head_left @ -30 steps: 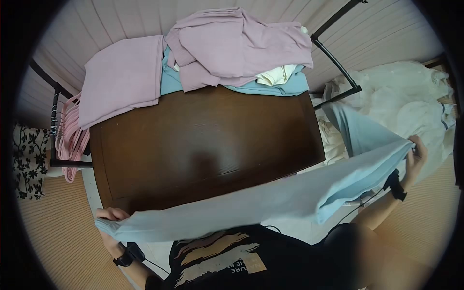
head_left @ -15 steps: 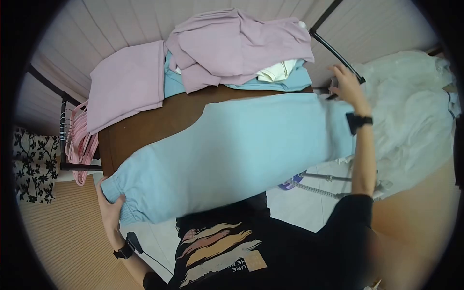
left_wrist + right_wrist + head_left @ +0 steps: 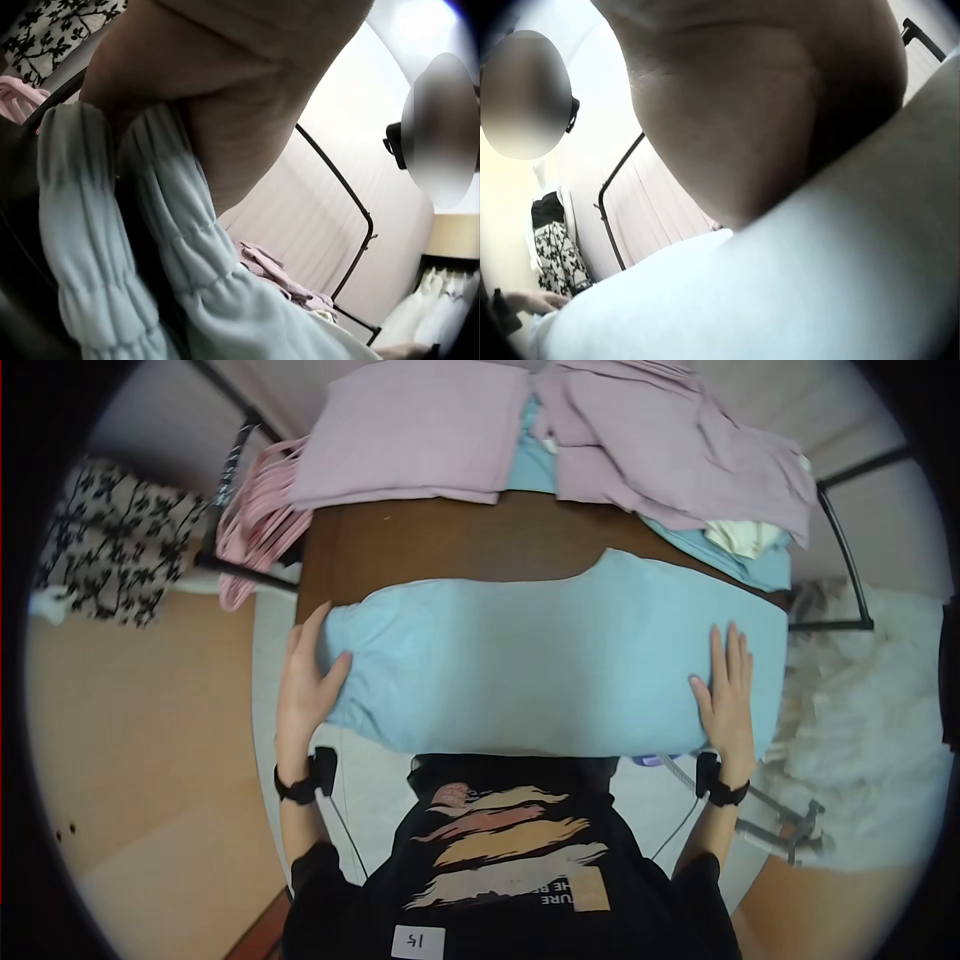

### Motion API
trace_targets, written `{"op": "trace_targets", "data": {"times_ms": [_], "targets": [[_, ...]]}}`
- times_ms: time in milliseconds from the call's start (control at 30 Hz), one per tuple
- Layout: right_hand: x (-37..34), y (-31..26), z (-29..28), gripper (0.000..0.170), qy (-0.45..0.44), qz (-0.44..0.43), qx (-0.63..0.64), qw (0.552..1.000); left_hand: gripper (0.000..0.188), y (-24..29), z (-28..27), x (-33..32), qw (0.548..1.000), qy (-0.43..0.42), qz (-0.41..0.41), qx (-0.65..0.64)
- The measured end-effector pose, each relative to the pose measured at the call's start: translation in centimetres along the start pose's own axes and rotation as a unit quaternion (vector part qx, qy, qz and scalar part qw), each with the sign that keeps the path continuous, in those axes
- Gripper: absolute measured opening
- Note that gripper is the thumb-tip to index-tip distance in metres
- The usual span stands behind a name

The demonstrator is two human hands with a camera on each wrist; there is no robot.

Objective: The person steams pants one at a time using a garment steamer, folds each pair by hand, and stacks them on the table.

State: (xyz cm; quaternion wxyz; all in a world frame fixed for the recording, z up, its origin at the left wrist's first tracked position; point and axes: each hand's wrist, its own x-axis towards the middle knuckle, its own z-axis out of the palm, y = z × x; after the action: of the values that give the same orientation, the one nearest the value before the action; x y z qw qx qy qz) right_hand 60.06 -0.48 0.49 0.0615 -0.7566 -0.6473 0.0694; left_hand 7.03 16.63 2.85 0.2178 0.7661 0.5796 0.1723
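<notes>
Left hand (image 3: 303,685) sits open at the gathered end of the blue garment (image 3: 520,660), right hand (image 3: 731,705) open near the other, probably keeping it straight tbh.

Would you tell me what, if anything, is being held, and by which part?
The light blue garment, by its gathered end, in the left hand; the right hand rests flat on it.

Pale pleated drapery (image 3: 292,202) hangs behind a brown table (image 3: 450,540).
</notes>
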Motion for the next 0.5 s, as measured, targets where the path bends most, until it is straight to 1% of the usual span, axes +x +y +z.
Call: {"op": "trace_targets", "data": {"times_ms": [33, 67, 200, 267, 300, 333, 367, 400, 433, 467, 500], "targets": [[0.2, -0.2, 0.3, 0.073, -0.002, -0.017, 0.008, 1.0, 0.065, 0.0, 0.2, 0.1, 1.0, 0.018, -0.007, 0.009], [0.4, -0.4, 0.6, 0.072, 0.007, -0.015, 0.002, 1.0, 0.065, -0.4, 0.2, 0.3, 0.999, 0.037, -0.014, 0.018], [2.1, -1.6, 1.1, 0.071, 0.008, -0.033, 0.009, 0.999, 0.062, -2.8, -0.5, 2.4, 0.997, 0.068, -0.038, 0.013], [2.6, -2.2, 0.9, 0.07, 0.001, -0.057, 0.016, 0.998, 0.06, -4.3, -1.3, 2.9, 0.997, 0.077, 0.02, 0.017], [2.5, -2.4, 0.6, 0.07, 0.008, -0.049, 0.023, 0.998, 0.06, -4.3, -1.8, 2.6, 0.996, 0.084, -0.001, 0.03], [2.2, -2.5, 0.4, 0.069, 0.013, -0.041, 0.031, 0.999, 0.057, -3.6, -2.0, 2.6, 0.99, 0.108, 0.021, 0.092], [1.6, -2.5, 0.4, 0.069, 0.007, -0.06, 0.042, 0.997, 0.055, -2.8, -2.1, 2.5, 0.979, 0.129, 0.045, 0.154], [0.6, -2.2, 0.2, 0.069, 0.025, -0.047, 0.024, 0.998, 0.055, -2.1, -2.2, 2.0, 0.977, 0.131, 0.029, 0.165], [-0.4, -1.8, 0.3, 0.068, 0.044, -0.031, 0.005, 0.999, 0.054, -1.4, -2.1, 1.6, 0.976, 0.132, 0.064, 0.162], [-1.3, -1.3, 0.6, 0.068, 0.038, -0.042, 0.01, 0.998, 0.054, -1.0, -1.8, 1.1, 0.974, 0.132, 0.101, 0.156], [-2.3, -0.6, 1.0, 0.067, 0.043, -0.01, 0.004, 0.999, 0.054, -0.8, -1.2, 0.5, 0.974, 0.131, 0.091, 0.159]]}}
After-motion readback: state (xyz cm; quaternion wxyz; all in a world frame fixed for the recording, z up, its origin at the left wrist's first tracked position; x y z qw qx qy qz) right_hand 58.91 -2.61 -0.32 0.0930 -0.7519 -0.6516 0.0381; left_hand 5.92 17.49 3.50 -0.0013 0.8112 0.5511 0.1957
